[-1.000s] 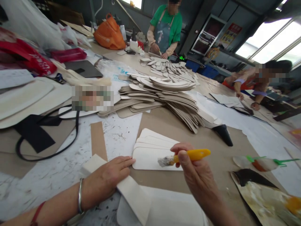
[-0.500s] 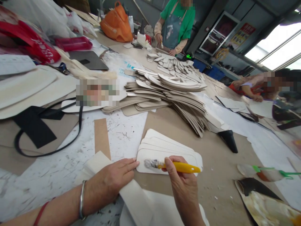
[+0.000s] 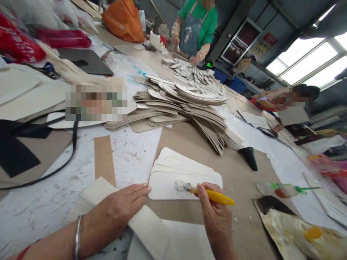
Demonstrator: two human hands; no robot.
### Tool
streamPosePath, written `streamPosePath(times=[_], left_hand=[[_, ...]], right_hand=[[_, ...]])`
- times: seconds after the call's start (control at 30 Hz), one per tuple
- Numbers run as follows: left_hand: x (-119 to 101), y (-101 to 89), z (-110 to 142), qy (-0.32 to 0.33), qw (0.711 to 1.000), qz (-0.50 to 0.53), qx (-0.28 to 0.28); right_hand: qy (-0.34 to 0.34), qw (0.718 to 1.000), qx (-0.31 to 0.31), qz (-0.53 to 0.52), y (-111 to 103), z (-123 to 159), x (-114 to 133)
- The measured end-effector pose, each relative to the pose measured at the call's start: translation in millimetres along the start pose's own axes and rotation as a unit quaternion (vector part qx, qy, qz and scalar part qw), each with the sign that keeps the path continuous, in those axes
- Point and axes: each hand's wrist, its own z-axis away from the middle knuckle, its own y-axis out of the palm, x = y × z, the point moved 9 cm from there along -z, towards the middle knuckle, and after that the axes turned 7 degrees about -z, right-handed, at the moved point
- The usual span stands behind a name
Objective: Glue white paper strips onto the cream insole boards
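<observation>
My right hand (image 3: 217,213) grips the yellow handle of a brush (image 3: 218,196). Its whitish, coated bristles rest on or just above the nearest of several white rounded pieces (image 3: 165,187), which lie overlapped like a fan. My left hand (image 3: 123,206) lies flat with its fingers stretched out, the fingertips touching the left end of that nearest piece. Beneath and beside this hand are pale strips (image 3: 151,229), partly covered by it. Another pale sheet (image 3: 189,238) lies at the near edge, below the right wrist.
Tall stacks of cut pieces (image 3: 179,108) stand beyond the fan. A black cone-shaped nozzle (image 3: 248,158) lies to the right, near a glue-stained bag (image 3: 295,231). A brown strip (image 3: 104,157) and black straps (image 3: 20,148) are at left. Two people work farther back.
The brush has moved right along the nearest white piece, with my right hand. My left hand stays at the piece's left end. The whole view has shifted slightly.
</observation>
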Motion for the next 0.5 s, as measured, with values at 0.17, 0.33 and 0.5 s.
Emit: streamPosePath(times=[0.17, 0.33, 0.5], left_hand=[[1, -10.3, -3, 0.017, 1.0, -0.011, -0.023], [-6, -27.7, -13, 0.055, 0.996, -0.035, -0.058], [-8, -26.5, -11, 0.062, 0.994, -0.069, -0.066]], right_hand=[[-0.041, 0.997, -0.023, 0.053, -26, -2, 4], [-0.08, 0.99, -0.037, 0.114, -45, -7, 5], [-0.078, 0.98, -0.066, 0.172, -73, -9, -8]])
